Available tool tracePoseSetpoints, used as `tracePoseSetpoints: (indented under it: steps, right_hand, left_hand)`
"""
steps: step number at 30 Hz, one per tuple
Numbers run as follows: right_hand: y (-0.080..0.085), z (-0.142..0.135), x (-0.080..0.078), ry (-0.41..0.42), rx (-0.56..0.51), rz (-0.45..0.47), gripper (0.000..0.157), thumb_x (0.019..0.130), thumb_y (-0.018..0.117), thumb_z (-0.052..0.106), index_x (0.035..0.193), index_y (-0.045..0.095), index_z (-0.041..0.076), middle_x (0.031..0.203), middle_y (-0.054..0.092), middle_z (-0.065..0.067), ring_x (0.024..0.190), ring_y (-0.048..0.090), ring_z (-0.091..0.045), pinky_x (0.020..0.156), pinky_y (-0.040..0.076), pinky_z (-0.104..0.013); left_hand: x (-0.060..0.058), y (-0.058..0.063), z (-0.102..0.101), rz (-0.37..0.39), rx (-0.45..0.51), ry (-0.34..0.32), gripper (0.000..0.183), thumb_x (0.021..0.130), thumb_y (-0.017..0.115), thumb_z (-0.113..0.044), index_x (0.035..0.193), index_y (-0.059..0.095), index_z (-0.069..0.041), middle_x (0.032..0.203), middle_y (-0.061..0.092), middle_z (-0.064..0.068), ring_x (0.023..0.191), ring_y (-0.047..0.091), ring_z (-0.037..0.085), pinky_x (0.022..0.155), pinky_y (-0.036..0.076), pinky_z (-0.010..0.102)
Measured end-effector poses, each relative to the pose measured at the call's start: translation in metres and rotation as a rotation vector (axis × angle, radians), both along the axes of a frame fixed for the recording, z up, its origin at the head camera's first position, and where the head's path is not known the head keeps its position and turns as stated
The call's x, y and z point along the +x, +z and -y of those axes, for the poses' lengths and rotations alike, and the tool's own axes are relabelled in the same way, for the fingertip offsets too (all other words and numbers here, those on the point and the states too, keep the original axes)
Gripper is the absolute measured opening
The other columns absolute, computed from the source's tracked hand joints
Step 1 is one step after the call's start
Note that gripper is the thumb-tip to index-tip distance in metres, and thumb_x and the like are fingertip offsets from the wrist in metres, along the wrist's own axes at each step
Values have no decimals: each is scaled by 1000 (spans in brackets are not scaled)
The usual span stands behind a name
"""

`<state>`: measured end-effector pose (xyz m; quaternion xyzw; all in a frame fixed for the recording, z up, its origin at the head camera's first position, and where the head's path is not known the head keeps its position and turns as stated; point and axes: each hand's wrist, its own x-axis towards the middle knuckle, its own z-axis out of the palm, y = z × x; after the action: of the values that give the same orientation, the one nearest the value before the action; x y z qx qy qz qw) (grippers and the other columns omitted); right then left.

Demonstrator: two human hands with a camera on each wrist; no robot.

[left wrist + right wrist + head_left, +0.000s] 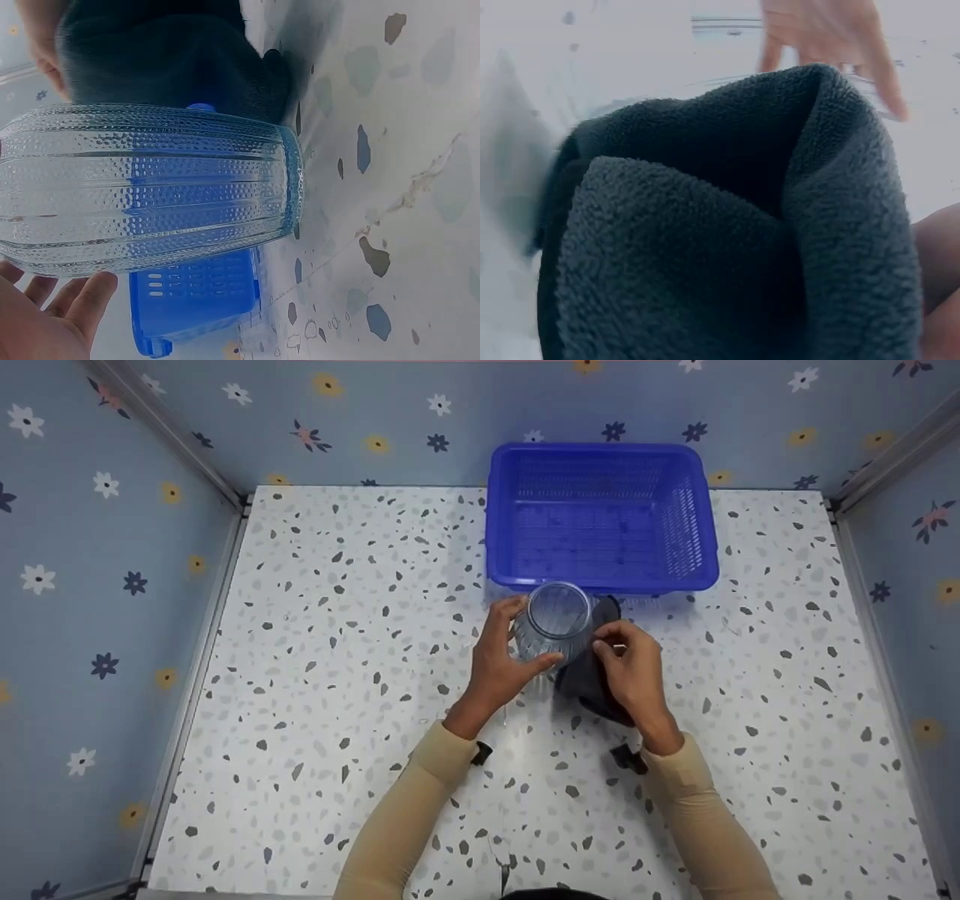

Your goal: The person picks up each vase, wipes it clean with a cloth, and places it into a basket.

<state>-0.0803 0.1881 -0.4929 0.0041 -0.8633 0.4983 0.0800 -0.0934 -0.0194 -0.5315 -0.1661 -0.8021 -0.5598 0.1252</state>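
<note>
Clear ribbed glass jar (161, 187) and dark grey plush cloth (589, 682), just before the blue plastic basket (585, 540)
Left hand (501, 660) curls round the jar, right hand (634, 667) pinches the cloth; keep the glass steady, cloth gathered

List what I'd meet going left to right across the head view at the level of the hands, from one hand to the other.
Left hand → clear ribbed glass jar → dark cloth → right hand.
</note>
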Motion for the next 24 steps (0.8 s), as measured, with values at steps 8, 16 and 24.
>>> tracePoseSetpoints:
  steps: [8,16,24]
  right_hand:
    - [26,3,1,-4,-5,-70,6,96,70,-9,100,72,-7,97,74,-21,94,71,-32,79,52,-15]
    - [44,8,0,3,6,-93,6,94,72,-9,99,74,-8,94,75,-21,86,73,-29,74,52,-11]
    - [43,8,0,8,28,-103,7,93,74,-9,100,74,-9,97,75,-23,91,74,-33,79,55,-14]
  left_hand:
    - [0,0,0,-16,0,1,87,79,96,-28,147,48,-2,151,49,17,139,53,29,104,56,37]
    - [0,-1,-1,-27,1,3,88,79,96,-27,147,47,-2,151,49,17,138,54,30,102,57,38]
    - [0,-1,-1,-14,-1,-1,88,79,96,-27,148,47,-1,152,48,18,139,53,30,103,57,38]
